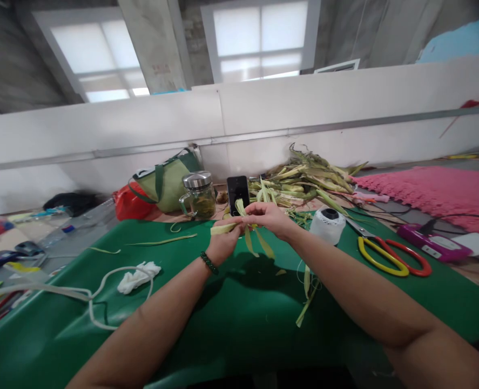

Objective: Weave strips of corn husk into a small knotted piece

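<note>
My left hand (222,244), with a dark beaded bracelet (209,262) at its wrist, grips a bundle of pale green corn husk strips (240,206). My right hand (268,218) meets it from the right, its fingers pinched on the same strips. Some husk ends (267,246) dangle below the hands over the green mat (239,324); others stick up above the fingers. Where the two hands meet, the fingertips are partly hidden. Right of my hands stands a white spool of thread (327,227). Below it lie loose husk scraps (307,308) and a thin thread.
Behind my hands stand a phone (238,189), a lidded glass mug (201,197) and a husk pile (308,173). Large scissors (380,265) lie right, near a purple power strip (433,243). Crumpled tissue (139,277) and a white cable (97,294) lie left, with a green bag (170,183) behind.
</note>
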A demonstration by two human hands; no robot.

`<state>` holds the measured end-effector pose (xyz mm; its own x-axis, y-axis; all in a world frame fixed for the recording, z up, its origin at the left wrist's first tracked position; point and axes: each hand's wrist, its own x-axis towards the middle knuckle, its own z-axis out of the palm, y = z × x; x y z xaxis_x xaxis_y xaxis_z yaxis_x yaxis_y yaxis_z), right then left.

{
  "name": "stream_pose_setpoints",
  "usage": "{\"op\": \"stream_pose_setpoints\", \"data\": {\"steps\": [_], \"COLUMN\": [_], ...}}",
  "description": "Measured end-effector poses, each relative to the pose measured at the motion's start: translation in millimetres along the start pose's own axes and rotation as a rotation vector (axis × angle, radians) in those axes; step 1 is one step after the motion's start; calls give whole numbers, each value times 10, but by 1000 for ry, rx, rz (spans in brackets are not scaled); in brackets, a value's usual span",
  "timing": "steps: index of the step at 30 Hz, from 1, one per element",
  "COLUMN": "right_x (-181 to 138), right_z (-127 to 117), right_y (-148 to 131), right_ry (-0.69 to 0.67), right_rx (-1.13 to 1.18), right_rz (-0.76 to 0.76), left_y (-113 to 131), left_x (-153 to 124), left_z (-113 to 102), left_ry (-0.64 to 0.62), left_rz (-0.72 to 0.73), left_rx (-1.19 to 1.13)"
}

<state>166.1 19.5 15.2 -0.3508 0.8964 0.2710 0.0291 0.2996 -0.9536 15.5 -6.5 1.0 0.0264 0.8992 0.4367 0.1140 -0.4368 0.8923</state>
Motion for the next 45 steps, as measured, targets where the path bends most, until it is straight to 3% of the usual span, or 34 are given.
{"op": "stream_pose_setpoints", "data": {"steps": [3, 5, 11, 13, 17, 21, 24, 28, 34, 39, 41, 45], "right_x": [18, 24, 5, 4, 23, 39, 31, 33, 77, -23, -78, -103], "right_z": [35, 45, 63, 85, 122, 53, -70, -192, -170, -65, 13, 153], "right_y": [42, 47, 46, 86, 172, 130, 46, 2, 34, -26, -26, 52], "right_ry": [37, 60, 85, 55, -81, -86, -7, -46, 6, 217, 156, -4], "right_rx": [192, 226, -72, -142, -61, -28, -163, -267, -405, -819, -870, -918], "right_rz": [100, 88, -119, -68, 105, 141, 43, -1, -33, -207, -116, -8], "left_y": [-25, -27, -20, -43, -120, -158, -154, -122, -56, -122, -151, -169], "left_x": [11, 14, 40, 65, 115, 136, 131, 105, 77, 131, 148, 146], "left_z": [19, 15, -51, -70, -80, -81, -85, -75, -67, -83, -80, -49], "left_ry": [-26, -51, -75, -8, 63, 15, -22, -112, -259, -61, 5, 20], "left_rz": [-97, -152, -169, -163, -278, -296, -315, -373, -449, -444, -438, -412], "left_rx": [-92, -130, -121, -120, -254, -293, -286, -298, -344, -399, -403, -404]}}
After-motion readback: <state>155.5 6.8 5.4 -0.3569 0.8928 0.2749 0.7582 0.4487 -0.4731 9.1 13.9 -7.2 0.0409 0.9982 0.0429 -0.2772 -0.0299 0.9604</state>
